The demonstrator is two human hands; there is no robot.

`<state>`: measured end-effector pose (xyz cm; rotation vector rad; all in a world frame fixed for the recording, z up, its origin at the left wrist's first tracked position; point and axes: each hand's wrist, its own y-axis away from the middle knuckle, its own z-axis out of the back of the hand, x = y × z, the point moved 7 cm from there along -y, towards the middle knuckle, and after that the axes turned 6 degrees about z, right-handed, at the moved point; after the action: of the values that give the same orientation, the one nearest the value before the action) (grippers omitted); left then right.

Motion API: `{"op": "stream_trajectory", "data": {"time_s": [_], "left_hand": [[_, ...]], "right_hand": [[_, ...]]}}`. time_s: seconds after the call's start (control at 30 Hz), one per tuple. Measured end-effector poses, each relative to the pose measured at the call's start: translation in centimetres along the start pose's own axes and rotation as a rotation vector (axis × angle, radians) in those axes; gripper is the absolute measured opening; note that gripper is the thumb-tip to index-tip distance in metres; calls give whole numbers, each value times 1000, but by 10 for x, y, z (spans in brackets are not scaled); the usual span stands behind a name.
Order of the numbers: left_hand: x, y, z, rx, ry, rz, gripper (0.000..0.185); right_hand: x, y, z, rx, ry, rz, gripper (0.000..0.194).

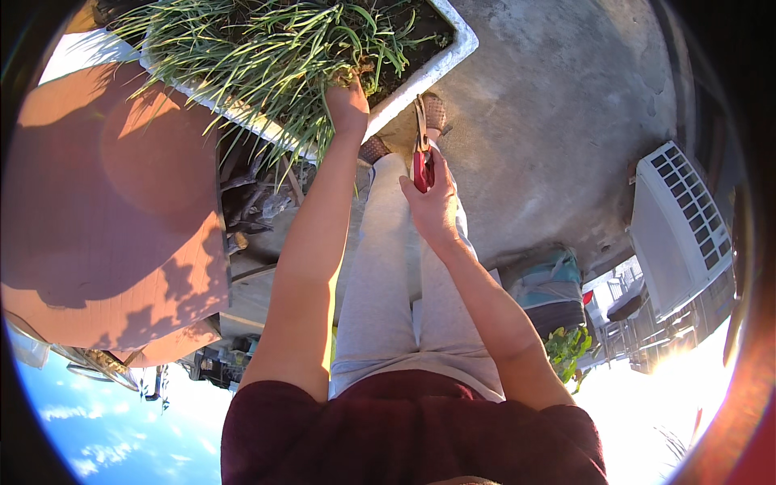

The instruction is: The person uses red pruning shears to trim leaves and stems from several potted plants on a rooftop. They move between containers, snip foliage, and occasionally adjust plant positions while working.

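My left hand (348,109) reaches to the base of long green onion-like leaves (285,66), at the near corner of a white-rimmed planter box (418,85). Its fingertips are partly hidden by the plants, closed around something at the stem bases, where some yellowish-brown leaves show. My right hand (435,203) holds red-handled garden shears (422,145) beside the planter, over my legs, with the metal blades pointing away from me. Dark soil (424,36) shows inside the box, right of the leaves.
A reddish-brown panel (121,200) fills the left side. Dry branches (248,188) lie beneath the planter's left edge. Concrete floor (545,121) spreads to the right, with a white slatted appliance-like unit (679,230) beyond it. A teal-and-dark bundle (548,282) and a leafy plant (568,351) are at the lower right.
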<state>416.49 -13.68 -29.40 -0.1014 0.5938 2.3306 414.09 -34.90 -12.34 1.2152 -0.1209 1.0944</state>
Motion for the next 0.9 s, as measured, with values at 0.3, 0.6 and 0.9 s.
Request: {"op": "stream_trajectory", "data": {"time_s": [0.3, 0.6, 0.9], "left_hand": [[-19, 25, -35, 399, 82, -381, 37], [-37, 5, -38, 521, -252, -82, 36], [-16, 24, -14, 446, -103, -148, 36]], "right_hand": [[0, 1, -14, 20, -35, 26, 68], [-6, 0, -9, 23, -2, 15, 69], [10, 3, -5, 9, 11, 48, 71]]}}
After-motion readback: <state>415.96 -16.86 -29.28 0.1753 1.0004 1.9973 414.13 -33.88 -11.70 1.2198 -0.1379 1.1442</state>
